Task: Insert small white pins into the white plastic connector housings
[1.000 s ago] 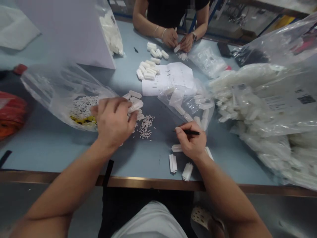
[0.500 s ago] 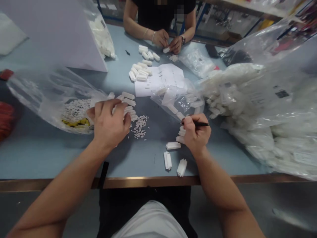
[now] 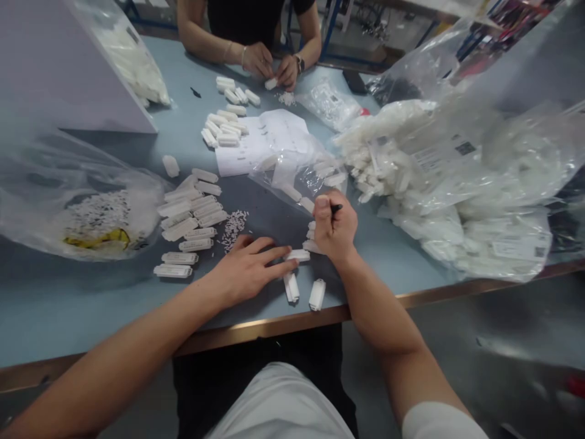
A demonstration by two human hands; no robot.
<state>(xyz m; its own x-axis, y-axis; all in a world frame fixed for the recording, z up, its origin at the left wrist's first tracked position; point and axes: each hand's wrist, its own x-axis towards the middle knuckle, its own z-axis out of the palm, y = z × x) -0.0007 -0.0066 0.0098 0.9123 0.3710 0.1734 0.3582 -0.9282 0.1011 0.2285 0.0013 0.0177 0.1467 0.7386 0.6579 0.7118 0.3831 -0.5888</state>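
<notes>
My left hand [image 3: 249, 271] lies low over the table, fingers stretched out and apart. Its fingertips reach a white plastic housing [image 3: 300, 255]; whether they press on it I cannot tell. My right hand [image 3: 336, 228] is closed around a thin black pen-like tool [image 3: 337, 208], mostly hidden in the fist. Several more white housings partly show beside that fist. Nearer the table edge are two others, one tilted [image 3: 291, 288] and one upright in view [image 3: 317, 295]. A scatter of tiny white pieces [image 3: 234, 227] is just beyond my left hand.
Rows of white housings [image 3: 177, 258] lie at left, beside a clear bag [image 3: 98, 210] of small parts. Ahead are a paper sheet [image 3: 235, 161] and a clear bag [image 3: 274, 177]. Large filled bags [image 3: 457, 201] crowd the right. Across the table, a co-worker's hands [image 3: 286, 72] handle a white piece.
My left hand has moved right from the rows of housings to the housing near my right hand, its fingers now spread. My right hand has turned, hiding more of the tool. The view has shifted.
</notes>
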